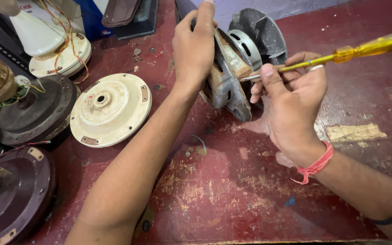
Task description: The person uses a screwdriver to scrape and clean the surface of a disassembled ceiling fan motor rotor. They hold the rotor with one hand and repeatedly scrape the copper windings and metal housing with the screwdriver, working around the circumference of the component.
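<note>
A grey metal motor assembly stands on edge near the back of a worn red table. My left hand grips its upper left rim and holds it upright. My right hand holds a screwdriver with a yellow see-through handle. The screwdriver's metal tip touches the motor's face next to a grey slotted ring. A red thread band sits on my right wrist.
A cream round fan cover lies flat to the left. Beside it are a dark motor housing, a brown housing with coloured wires, and a white housing. A black box stands at the back.
</note>
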